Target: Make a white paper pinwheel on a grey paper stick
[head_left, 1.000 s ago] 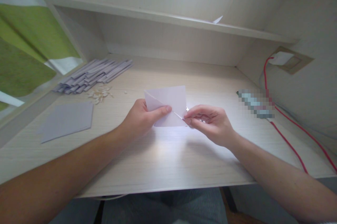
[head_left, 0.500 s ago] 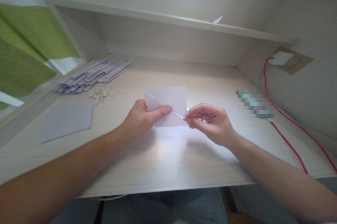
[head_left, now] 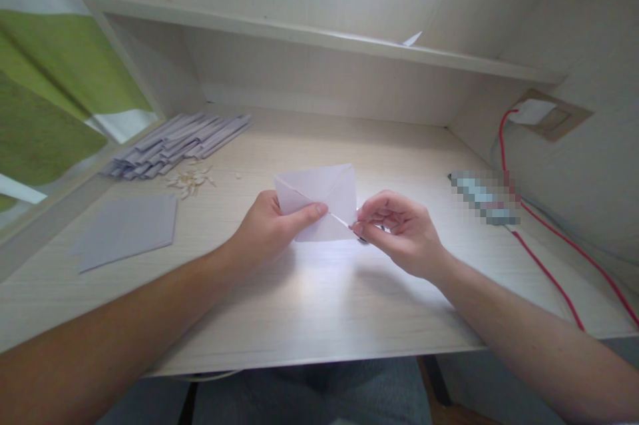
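My left hand [head_left: 274,220] grips a white paper envelope [head_left: 319,188] by its left side, thumb pressed flat on the front and fingers hidden behind. Diagonal folds cross the envelope's face. A thin bright white edge or strip [head_left: 340,219] slants from the thumb to its lower right corner. There my right hand [head_left: 394,228] pinches with thumb and index finger, the other fingers curled in. Whether it holds the paper itself or a thin strip is too small to tell. Something dark and shiny [head_left: 363,239] shows just below the right fingertips, mostly hidden.
Folded white paper pieces [head_left: 174,142] lie piled at the back left, beside small pale scraps [head_left: 190,178]. Flat white paper sheets [head_left: 130,228] are stacked nearer me. A blurred phone-like device [head_left: 484,198] and a red cable [head_left: 549,275] lie right. A shelf [head_left: 319,35] overhangs the back.
The envelope has tilted slightly, and a diagonal fold now shows at its upper right. Both hands have stayed almost in place.
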